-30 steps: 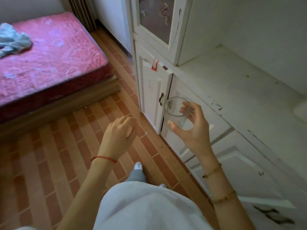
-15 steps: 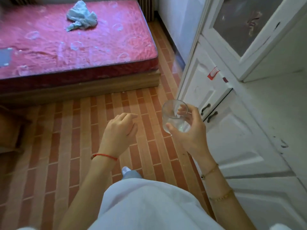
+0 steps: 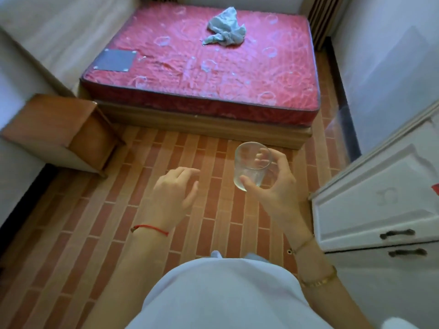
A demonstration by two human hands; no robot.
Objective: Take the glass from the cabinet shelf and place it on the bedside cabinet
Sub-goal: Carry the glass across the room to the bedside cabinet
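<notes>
A clear empty glass is held upright in my right hand, thumb on its near side and fingers around the far side, above the brick-pattern floor. My left hand hovers beside it to the left, fingers loosely curled, holding nothing. The wooden bedside cabinet stands at the left against the wall, next to the bed, its bare top facing me. It is well away from both hands.
A bed with a red mattress lies ahead, a crumpled pale cloth on it. The white cabinet with dark handles stands at the right. Brick-pattern floor lies between me and the bedside cabinet.
The view has swung left, away from the white cabinet toward the bed; the bedside cabinet has come into view. My right hand still carries the glass, and my left hand keeps its place.
</notes>
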